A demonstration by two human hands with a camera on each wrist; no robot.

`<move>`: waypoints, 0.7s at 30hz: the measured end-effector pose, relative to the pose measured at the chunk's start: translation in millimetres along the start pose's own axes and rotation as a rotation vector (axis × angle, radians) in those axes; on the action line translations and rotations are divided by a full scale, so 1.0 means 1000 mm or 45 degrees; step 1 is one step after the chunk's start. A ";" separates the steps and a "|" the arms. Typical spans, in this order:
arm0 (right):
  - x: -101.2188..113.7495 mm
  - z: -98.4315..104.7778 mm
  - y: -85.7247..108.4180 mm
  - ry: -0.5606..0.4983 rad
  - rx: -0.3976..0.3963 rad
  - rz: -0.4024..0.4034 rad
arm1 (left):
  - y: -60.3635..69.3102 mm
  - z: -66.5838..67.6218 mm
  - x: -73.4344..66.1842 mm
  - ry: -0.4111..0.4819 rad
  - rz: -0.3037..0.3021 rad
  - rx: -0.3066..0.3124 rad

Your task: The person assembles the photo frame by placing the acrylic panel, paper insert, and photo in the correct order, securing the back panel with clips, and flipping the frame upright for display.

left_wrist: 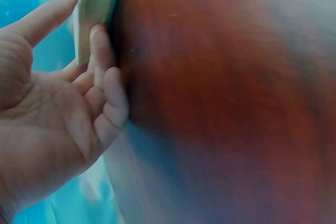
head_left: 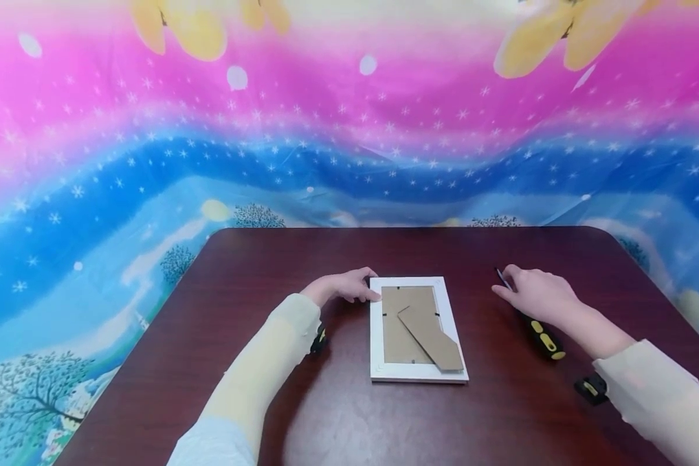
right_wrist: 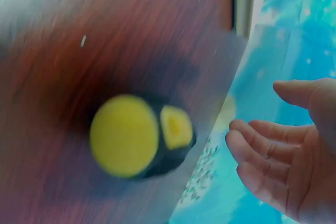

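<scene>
A white picture frame (head_left: 376,336) lies back side up on the table, its brown backing board (head_left: 402,340) showing. The cardboard stand (head_left: 433,343) slants across that board. At the frame's upper left edge, my left hand (head_left: 349,285) grips the rim, with the thumb (left_wrist: 50,19) on one face and fingers curled at the other. My right hand (head_left: 538,294) is over a screwdriver (head_left: 544,340) with a black and yellow handle. In the right wrist view, thumb and fingers stand apart, with the yellow handle end (right_wrist: 124,136) beside them and nothing held.
The dark reddish-brown table (head_left: 303,252) has rounded far corners. Behind it hangs a colourful patterned cloth (head_left: 349,129). Black wrist devices show at the left cuff (head_left: 319,339) and right cuff (head_left: 591,389).
</scene>
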State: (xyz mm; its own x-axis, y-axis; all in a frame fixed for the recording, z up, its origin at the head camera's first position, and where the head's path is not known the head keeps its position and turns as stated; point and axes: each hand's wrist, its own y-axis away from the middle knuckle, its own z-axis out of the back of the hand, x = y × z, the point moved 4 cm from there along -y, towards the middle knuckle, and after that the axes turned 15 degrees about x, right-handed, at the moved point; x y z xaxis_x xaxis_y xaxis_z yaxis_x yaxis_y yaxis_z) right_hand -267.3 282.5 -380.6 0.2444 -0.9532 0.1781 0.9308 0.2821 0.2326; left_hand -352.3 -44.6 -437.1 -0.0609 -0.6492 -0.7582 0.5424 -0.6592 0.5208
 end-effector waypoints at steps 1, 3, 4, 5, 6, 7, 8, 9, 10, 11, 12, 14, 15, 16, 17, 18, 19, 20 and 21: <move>0.004 0.000 0.000 -0.007 -0.003 0.011 | 0.001 -0.001 0.002 0.026 -0.011 -0.017; 0.011 -0.002 0.000 -0.032 0.004 0.029 | 0.004 -0.002 0.005 0.080 -0.032 -0.048; 0.015 -0.003 -0.001 -0.047 0.013 0.037 | 0.006 -0.003 0.005 0.106 -0.042 -0.067; 0.018 -0.004 -0.001 -0.065 0.021 0.045 | 0.009 -0.004 0.007 0.134 -0.053 -0.088; 0.021 -0.006 -0.001 -0.087 0.033 0.052 | 0.011 -0.005 0.008 0.155 -0.066 -0.113; 0.023 -0.007 -0.001 -0.107 0.044 0.058 | 0.013 -0.006 0.009 0.162 -0.080 -0.145; 0.026 -0.009 -0.001 -0.134 0.063 0.063 | 0.015 -0.008 0.009 0.152 -0.087 -0.176; 0.028 -0.011 -0.001 -0.167 0.087 0.068 | 0.018 -0.010 0.010 0.137 -0.091 -0.209; 0.031 -0.013 -0.001 -0.200 0.109 0.078 | 0.021 -0.012 0.011 0.116 -0.093 -0.242; 0.034 -0.015 -0.001 -0.236 0.129 0.085 | 0.024 -0.015 0.011 0.091 -0.094 -0.273; 0.036 -0.018 -0.001 -0.276 0.150 0.094 | 0.028 -0.018 0.011 0.066 -0.089 -0.305; 0.042 -0.024 0.000 -0.353 0.188 0.119 | 0.037 -0.024 0.012 0.027 -0.067 -0.349; 0.045 -0.027 0.001 -0.388 0.208 0.130 | 0.041 -0.028 0.013 0.022 -0.063 -0.362; 0.047 -0.029 0.002 -0.409 0.219 0.147 | 0.044 -0.032 0.013 0.018 -0.065 -0.372; 0.050 -0.032 0.002 -0.430 0.235 0.154 | 0.048 -0.035 0.013 0.014 -0.064 -0.378; 0.053 -0.034 0.003 -0.451 0.254 0.165 | 0.051 -0.039 0.014 0.013 -0.062 -0.380; 0.055 -0.037 0.003 -0.471 0.278 0.165 | 0.054 -0.043 0.014 0.008 -0.060 -0.380; 0.056 -0.039 0.003 -0.489 0.302 0.158 | 0.056 -0.046 0.014 0.008 -0.062 -0.377; 0.058 -0.041 0.003 -0.508 0.322 0.155 | 0.058 -0.049 0.014 0.004 -0.062 -0.374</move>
State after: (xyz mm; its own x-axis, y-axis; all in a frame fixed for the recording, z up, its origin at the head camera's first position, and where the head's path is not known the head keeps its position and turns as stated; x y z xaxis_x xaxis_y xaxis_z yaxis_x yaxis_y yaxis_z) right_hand -238.9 223.9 -408.3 0.1780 -0.8093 0.5597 0.7945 0.4538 0.4035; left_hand -280.8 -73.6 -436.4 -0.0903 -0.6181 -0.7809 0.7584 -0.5509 0.3483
